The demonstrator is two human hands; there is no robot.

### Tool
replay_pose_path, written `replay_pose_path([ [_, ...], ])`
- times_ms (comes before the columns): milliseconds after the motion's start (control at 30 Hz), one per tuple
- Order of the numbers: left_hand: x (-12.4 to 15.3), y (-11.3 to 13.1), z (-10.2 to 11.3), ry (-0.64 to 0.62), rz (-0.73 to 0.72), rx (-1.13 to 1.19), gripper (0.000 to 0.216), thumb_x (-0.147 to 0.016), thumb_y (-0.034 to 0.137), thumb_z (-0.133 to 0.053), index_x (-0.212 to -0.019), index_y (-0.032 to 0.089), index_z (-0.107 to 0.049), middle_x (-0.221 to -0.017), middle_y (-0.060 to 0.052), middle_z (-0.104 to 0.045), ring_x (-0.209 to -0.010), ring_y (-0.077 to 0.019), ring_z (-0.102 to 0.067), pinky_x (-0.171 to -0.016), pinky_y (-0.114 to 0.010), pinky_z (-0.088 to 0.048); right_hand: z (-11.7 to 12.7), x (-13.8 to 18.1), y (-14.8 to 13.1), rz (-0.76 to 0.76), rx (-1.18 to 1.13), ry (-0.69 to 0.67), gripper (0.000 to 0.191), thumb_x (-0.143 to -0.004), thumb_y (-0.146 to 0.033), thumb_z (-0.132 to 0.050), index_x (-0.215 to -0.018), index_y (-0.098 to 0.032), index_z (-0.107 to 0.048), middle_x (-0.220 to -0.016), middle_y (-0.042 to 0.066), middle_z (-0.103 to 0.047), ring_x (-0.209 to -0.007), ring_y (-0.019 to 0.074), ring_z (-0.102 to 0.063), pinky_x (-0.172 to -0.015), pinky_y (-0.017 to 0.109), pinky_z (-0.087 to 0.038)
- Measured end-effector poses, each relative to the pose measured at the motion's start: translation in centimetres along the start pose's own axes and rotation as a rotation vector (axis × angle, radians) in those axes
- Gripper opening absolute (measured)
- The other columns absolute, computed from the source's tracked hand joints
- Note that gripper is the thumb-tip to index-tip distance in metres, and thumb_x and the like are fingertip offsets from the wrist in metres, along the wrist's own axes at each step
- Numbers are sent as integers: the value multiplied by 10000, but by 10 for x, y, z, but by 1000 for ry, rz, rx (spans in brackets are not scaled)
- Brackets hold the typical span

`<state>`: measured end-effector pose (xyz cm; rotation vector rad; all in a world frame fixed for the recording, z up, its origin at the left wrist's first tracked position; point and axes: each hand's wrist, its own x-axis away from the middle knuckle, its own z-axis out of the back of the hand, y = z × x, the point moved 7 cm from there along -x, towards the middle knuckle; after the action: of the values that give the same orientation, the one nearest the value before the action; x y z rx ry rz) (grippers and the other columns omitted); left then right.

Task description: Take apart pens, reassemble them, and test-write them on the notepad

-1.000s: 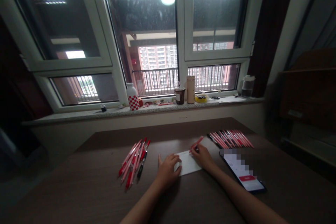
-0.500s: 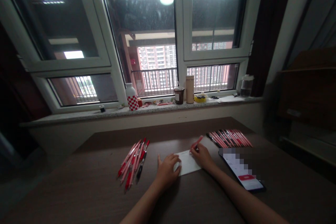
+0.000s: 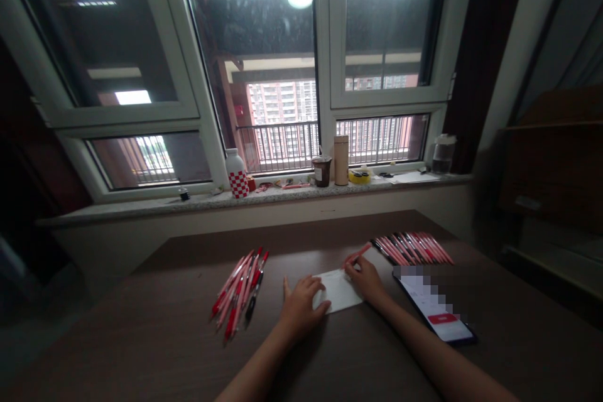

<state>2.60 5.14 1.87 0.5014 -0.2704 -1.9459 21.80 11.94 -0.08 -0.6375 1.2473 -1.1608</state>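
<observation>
A pink pen (image 3: 362, 253) is gripped in my right hand (image 3: 365, 279), over the upper right part of a white sheet of paper (image 3: 343, 294). Whether its tip touches the paper is too small to tell. My left hand (image 3: 303, 308) rests on the left edge of that sheet, fingers spread and thumb apart. To the left of this hand lies a loose pile of pink, red and black pens (image 3: 240, 292). Beyond my right hand, a row of similar pens (image 3: 414, 248) lies side by side.
A phone (image 3: 436, 308) with a lit screen lies right of my right forearm on the brown table (image 3: 141, 333). Along the windowsill (image 3: 202, 201) stand a checkered bottle (image 3: 237, 174), a cup (image 3: 321, 171), a tan flask (image 3: 341, 161) and a clear jar (image 3: 443, 154).
My right hand has shifted slightly to the right with the pen, which now leans further right. The thumb of my left hand has moved a little right; the pens and phone stay put.
</observation>
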Motion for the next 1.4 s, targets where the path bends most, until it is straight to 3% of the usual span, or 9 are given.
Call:
replay_pose_path([
  [300,-3,-11,-3,50,88,-135,359,-849,362,-483,-1202,343,-541,-1457,-31,-406,-1372,-284,-286,-1052,-718,2,8,7,-14,-30,-78,35,313,-773,-470,-528,-840,-181,-628,-889,87,-679,-846,247,-630,-749,337,-495],
  [500,-5,-9,3,111,73,-131,358,-867,291,-473,-1218,309,-539,-1381,-58,-492,-1316,-256,-363,-1072,-682,-100,7,9,-17,-43,-134,7,416,-798,-557,-499,-826,-170,-649,-855,81,-681,-827,242,-627,-769,339,-488],
  [667,0,1,8,119,-9,-108,226,-868,311,-487,-1030,312,-645,-1181,-31,-618,-1186,-228,-487,-1083,-674,-31,5,10,-16,-63,-143,-19,444,-794,-580,-517,-809,-168,-681,-836,82,-692,-848,247,-623,-798,342,-468],
  [833,1,-1,4,94,22,-151,302,-878,369,-476,-1154,351,-597,-1289,-36,-576,-1242,-264,-456,-1069,-698,18,1,12,-20,-64,-194,-40,448,-776,-591,-542,-683,-171,-669,-965,104,-691,-941,260,-607,-839,347,-440],
  [1000,-1,-5,-1,67,41,-178,355,-898,404,-429,-1224,331,-550,-1363,-52,-522,-1293,-285,-406,-1064,-708,31,-6,16,-34,-35,-277,-141,376,-750,-549,-607,-817,-180,-648,-740,40,-677,-802,225,-614,-794,331,-441],
  [1067,-1,-5,-1,72,53,-177,352,-907,381,-409,-1228,325,-543,-1367,-49,-519,-1299,-283,-400,-1061,-715,28,-7,18,-39,-33,-320,-155,329,-751,-509,-624,-784,-182,-642,-751,32,-661,-802,214,-602,-796,324,-436],
  [1167,-1,-6,-1,71,68,-178,348,-916,337,-380,-1224,322,-541,-1367,-42,-520,-1303,-273,-399,-1066,-711,24,-9,21,-41,-86,-491,-147,240,-751,-422,-642,-749,-182,-650,-827,41,-645,-887,215,-578,-845,336,-433],
  [1267,-1,-7,-2,74,64,-175,345,-915,333,-379,-1221,323,-537,-1370,-37,-518,-1307,-264,-395,-1063,-713,28,-16,26,-35,-245,-889,-149,128,-727,-318,-645,-770,-199,-626,-962,36,-634,-898,209,-584,-815,360,-462],
  [1400,-1,-8,-3,81,61,-180,340,-911,331,-384,-1219,331,-530,-1370,-24,-519,-1310,-256,-391,-1057,-719,19,-28,31,-28,-469,-1160,-209,126,-669,-204,-648,-790,-188,-617,-829,14,-631,-652,135,-558,-646,284,-442],
])
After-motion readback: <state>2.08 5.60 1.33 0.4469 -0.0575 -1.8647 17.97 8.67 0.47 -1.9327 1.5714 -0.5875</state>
